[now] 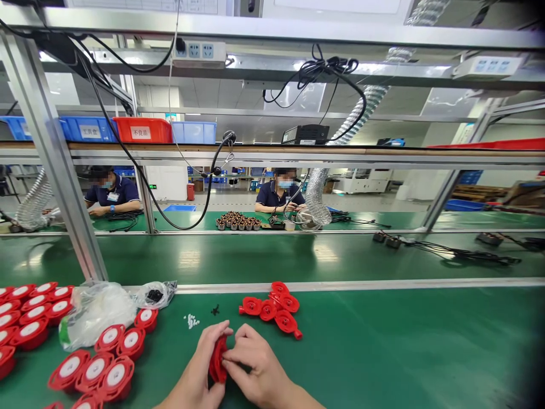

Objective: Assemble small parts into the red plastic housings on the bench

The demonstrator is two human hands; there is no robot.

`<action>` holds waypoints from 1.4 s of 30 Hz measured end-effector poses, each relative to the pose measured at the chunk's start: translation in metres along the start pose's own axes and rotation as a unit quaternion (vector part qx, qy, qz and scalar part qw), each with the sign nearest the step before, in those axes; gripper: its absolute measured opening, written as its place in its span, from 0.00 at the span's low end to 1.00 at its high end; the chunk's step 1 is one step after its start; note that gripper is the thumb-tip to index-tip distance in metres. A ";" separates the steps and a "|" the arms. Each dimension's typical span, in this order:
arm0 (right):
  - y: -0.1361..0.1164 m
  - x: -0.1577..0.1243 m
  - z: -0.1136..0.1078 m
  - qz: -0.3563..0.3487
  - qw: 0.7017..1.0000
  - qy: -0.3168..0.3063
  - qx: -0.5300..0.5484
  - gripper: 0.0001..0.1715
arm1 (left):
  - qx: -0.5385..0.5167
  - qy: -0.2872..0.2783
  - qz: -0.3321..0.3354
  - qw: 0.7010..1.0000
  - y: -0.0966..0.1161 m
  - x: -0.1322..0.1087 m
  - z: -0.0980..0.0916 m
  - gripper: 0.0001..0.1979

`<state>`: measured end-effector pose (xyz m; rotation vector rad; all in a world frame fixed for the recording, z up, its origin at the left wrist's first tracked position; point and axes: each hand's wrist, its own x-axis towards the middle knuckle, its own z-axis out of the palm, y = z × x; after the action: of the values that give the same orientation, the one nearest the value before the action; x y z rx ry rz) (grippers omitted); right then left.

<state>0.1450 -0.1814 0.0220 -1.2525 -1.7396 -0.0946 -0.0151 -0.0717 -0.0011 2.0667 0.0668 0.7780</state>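
Note:
Low in the middle of the view, my left hand [203, 363] is wrapped round a red round plastic part [218, 360], held on edge above the green bench. The fingertips of my right hand [255, 360] are pinched against the part's right side; whether they hold a small piece there is hidden. Just beyond my hands lie a little pile of white bits [191, 321] and a few small black pieces [215, 310]. Farther right is a cluster of red plastic parts with spouts [276, 309], lying flat on the bench.
Many red parts with white discs [93, 369] cover the bench at left. Beside them lie a clear plastic bag [102, 312] and a small bag of black pieces [155, 292]. A metal post [59, 159] rises at left. Two co-workers [279, 193] sit across the line.

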 end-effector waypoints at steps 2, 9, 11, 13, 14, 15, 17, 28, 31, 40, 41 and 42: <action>-0.002 0.000 0.001 0.010 1.000 -0.006 -0.001 0.18 | 0.010 -0.005 0.010 1.000 0.001 0.000 0.000 0.44; -0.011 0.003 -0.004 -0.029 0.999 -0.040 -0.011 0.19 | 0.001 0.029 -0.007 1.000 0.001 -0.002 0.002 0.42; -0.012 0.002 -0.006 -0.045 0.997 -0.058 -0.008 0.17 | 0.011 0.025 -0.001 1.000 0.002 -0.002 0.003 0.42; -0.010 0.000 -0.007 -0.057 0.996 -0.071 -0.016 0.17 | 0.020 0.018 0.008 1.000 0.003 -0.004 0.003 0.41; -0.009 -0.001 -0.006 -0.063 0.995 -0.077 -0.024 0.16 | 0.024 0.015 0.014 0.999 0.004 -0.004 0.003 0.41; -0.008 -0.003 -0.006 -0.070 0.994 -0.080 -0.032 0.16 | 0.028 0.013 0.022 0.999 0.005 -0.005 0.004 0.41; -0.006 -0.005 -0.004 -0.085 0.992 -0.086 -0.046 0.14 | 0.035 0.012 0.026 0.999 0.005 -0.005 0.004 0.40; -0.014 0.001 0.008 0.157 0.986 -0.007 0.060 0.32 | 0.004 0.040 -0.042 0.998 -0.012 -0.004 0.006 0.43; -0.011 0.001 0.008 0.191 0.974 -0.030 0.114 0.28 | -0.001 0.024 -0.045 0.999 -0.012 -0.006 0.007 0.41; 0.006 -0.007 0.019 0.221 0.966 -0.016 0.136 0.20 | -0.022 -0.010 -0.053 0.998 -0.003 -0.002 0.003 0.40; 0.009 -0.009 0.021 0.218 0.967 -0.012 0.133 0.20 | -0.032 -0.014 -0.065 0.997 -0.003 -0.001 0.003 0.41; 0.011 -0.010 0.022 0.214 0.969 -0.010 0.127 0.21 | -0.040 -0.019 -0.078 0.996 -0.003 -0.001 0.003 0.41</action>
<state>0.1393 -0.1713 -0.0020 -1.4067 -1.4101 0.3820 -0.0141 -0.0727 -0.0049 1.9729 0.1704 0.6354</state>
